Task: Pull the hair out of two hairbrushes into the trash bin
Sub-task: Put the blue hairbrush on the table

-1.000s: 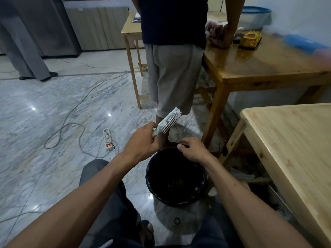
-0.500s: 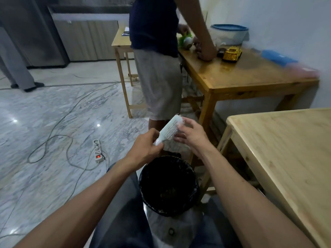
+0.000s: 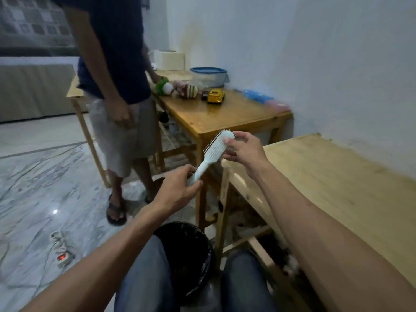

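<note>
A pale white hairbrush (image 3: pixel 214 150) is held up in front of me, bristles facing left, head tilted up to the right. My left hand (image 3: pixel 180 189) grips its handle at the lower end. My right hand (image 3: pixel 244 152) holds the head of the brush, thumb and fingers around its tip. Below, between my knees, stands the trash bin (image 3: pixel 186 253) with a black liner. I see only one brush, and no hair shows on its bristles.
A light wooden table (image 3: pixel 337 199) is at my right. Another person (image 3: pixel 119 104) stands by a darker table (image 3: pixel 229 115) with a yellow toy car (image 3: pixel 215 96), stuffed toys and a blue-lidded tub (image 3: pixel 209 75). A power strip (image 3: pixel 61 251) lies on the marble floor, left.
The brush has been lifted higher and to the right, away from above the bin. My right hand went from the bin's rim to the brush head. The view tilted up.
</note>
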The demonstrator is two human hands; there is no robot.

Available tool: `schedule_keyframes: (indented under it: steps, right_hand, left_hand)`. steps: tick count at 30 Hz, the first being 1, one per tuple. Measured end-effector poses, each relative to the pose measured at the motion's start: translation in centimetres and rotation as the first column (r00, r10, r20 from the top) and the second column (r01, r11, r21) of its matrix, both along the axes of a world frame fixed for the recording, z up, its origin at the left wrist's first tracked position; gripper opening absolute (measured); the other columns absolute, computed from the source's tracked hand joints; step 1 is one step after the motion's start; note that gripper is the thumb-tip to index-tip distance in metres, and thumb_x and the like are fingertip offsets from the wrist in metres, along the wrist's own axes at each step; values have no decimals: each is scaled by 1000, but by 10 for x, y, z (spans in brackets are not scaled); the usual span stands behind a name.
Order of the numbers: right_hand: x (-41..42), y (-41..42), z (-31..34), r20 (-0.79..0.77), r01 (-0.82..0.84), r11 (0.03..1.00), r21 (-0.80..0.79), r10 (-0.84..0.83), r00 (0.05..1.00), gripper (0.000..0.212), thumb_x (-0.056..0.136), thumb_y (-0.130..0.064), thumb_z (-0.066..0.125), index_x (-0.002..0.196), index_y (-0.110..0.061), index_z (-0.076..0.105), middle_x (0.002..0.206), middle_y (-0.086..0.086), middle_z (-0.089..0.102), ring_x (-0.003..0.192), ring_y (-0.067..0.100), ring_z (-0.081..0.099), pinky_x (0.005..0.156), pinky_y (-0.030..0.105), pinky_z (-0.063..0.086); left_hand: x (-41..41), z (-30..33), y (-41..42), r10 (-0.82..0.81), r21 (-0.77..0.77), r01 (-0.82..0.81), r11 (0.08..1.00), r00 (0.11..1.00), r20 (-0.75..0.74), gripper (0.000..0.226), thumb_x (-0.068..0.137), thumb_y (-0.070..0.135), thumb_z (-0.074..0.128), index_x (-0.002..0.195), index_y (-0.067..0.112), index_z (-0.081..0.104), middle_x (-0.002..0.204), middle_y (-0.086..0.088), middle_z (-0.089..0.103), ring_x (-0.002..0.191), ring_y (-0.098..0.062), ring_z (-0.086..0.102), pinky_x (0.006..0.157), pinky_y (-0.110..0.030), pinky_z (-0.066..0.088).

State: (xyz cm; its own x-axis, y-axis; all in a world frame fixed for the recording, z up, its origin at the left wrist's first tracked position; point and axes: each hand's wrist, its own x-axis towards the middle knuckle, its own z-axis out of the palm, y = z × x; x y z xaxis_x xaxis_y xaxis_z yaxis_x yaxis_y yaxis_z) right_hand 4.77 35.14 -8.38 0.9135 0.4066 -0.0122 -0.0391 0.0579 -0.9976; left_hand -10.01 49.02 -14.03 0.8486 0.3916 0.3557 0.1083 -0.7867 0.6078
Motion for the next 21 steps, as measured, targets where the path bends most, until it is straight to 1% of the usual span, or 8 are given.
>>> schedule_keyframes:
  steps: [3, 5, 8, 11, 14, 17, 19, 21]
  right_hand:
    - [15, -44, 14, 45, 125, 992, 8, -126, 991, 32, 94, -8, 73, 121, -8, 57, 107, 15, 70, 71, 20, 74, 57, 26, 61]
    - [23, -77, 21, 64, 200, 980, 8, -200, 978, 31, 93, -9, 74, 120, -8, 58, 107, 14, 70, 71, 20, 73, 63, 28, 63]
    - [30, -131, 28, 71, 315, 949, 1, -314, 947, 36, 93, -10, 75, 124, -5, 59, 108, 16, 71, 73, 23, 74, 73, 33, 65]
    - [32, -188, 28, 63, 424, 905, -14, -423, 904, 42, 92, -10, 75, 129, -3, 57, 105, 14, 71, 74, 23, 75, 78, 35, 66]
    - [30, -244, 26, 70, 510, 859, -41, -507, 859, 48, 92, -11, 76, 133, -2, 55, 117, 18, 69, 81, 26, 77, 77, 36, 66]
    - [30, -292, 23, 86, 595, 798, -101, -589, 804, 51, 90, -14, 77, 135, -2, 56, 120, 17, 69, 83, 26, 78, 82, 40, 65]
    - [32, -320, 21, 101, 632, 764, -132, -624, 775, 37, 90, -14, 77, 121, -3, 61, 116, 14, 70, 85, 27, 79, 84, 42, 65]
    - [36, -343, 19, 116, 671, 723, -163, -661, 741, 17, 90, -13, 77, 89, -5, 62, 102, 14, 73, 84, 30, 79, 84, 43, 65]
  left_hand:
    - [26, 16, -34, -112, 38, 111, 993, 994, 19, 33, 88, 28, 72, 117, 13, 70, 104, -2, 69, 92, -18, 63, 77, -35, 51]
    - [42, 24, -60, -159, 71, 158, 985, 987, 12, 35, 90, 33, 71, 119, 14, 70, 103, -1, 67, 90, -17, 61, 78, -36, 54]
    - [65, 31, -102, -228, 105, 223, 969, 973, 37, 38, 90, 35, 71, 120, 13, 71, 98, 0, 64, 85, -17, 59, 73, -34, 51]
    - [82, 34, -148, -326, 96, 323, 942, 945, 23, 34, 90, 32, 71, 117, 11, 73, 89, 1, 58, 80, -17, 54, 61, -26, 36]
    - [95, 31, -193, -425, 88, 422, 902, 905, 18, 33, 90, 31, 72, 116, 10, 73, 92, -3, 61, 80, -20, 56, 67, -30, 38]
    - [105, 28, -235, -522, 89, 520, 850, 853, -6, 29, 89, 28, 72, 112, 9, 74, 94, -7, 66, 79, -21, 57, 66, -32, 39]
    - [112, 25, -260, -573, 106, 574, 812, 818, -38, 26, 88, 24, 71, 106, 6, 74, 92, -9, 67, 77, -23, 57, 64, -35, 42]
    - [119, 25, -281, -607, 120, 611, 783, 792, -67, 26, 86, 21, 68, 103, 1, 73, 90, -12, 66, 78, -27, 59, 68, -42, 48]
